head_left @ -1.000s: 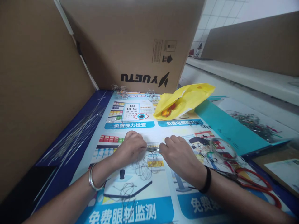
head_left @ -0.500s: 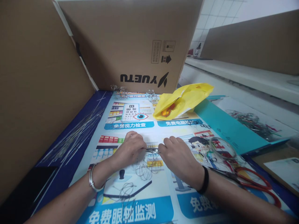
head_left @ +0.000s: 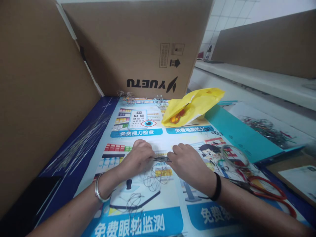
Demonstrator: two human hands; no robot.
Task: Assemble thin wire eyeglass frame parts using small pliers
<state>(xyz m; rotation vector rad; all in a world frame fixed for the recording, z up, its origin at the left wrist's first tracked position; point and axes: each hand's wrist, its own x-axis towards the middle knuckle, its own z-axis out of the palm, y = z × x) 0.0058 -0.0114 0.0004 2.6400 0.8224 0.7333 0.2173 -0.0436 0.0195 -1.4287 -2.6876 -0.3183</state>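
My left hand (head_left: pixel 138 158) and my right hand (head_left: pixel 187 163) rest close together on a printed poster (head_left: pixel 148 210) that covers the table. Both are closed in a pinch around a small metal tool or part (head_left: pixel 161 159) that spans the gap between them. I cannot make out exactly what that piece is. Thin coiled wire (head_left: pixel 154 176) hangs from it and lies on the poster just below the hands. A second loose tangle of wire (head_left: pixel 133 200) lies nearer to me. My left wrist wears a silver bangle, my right wrist a black band.
A large cardboard box (head_left: pixel 138 46) stands at the back and a cardboard wall (head_left: pixel 37 92) on the left. Straight wires (head_left: pixel 79 144) lie along the left edge. A yellow bag (head_left: pixel 192 105) sits behind the hands. Red-handled scissors (head_left: pixel 269 194) and a clear bag (head_left: pixel 234 158) lie to the right.
Both hands have stayed in place with only small shifts of the fingers around the metal piece. Nothing was picked up or let go.
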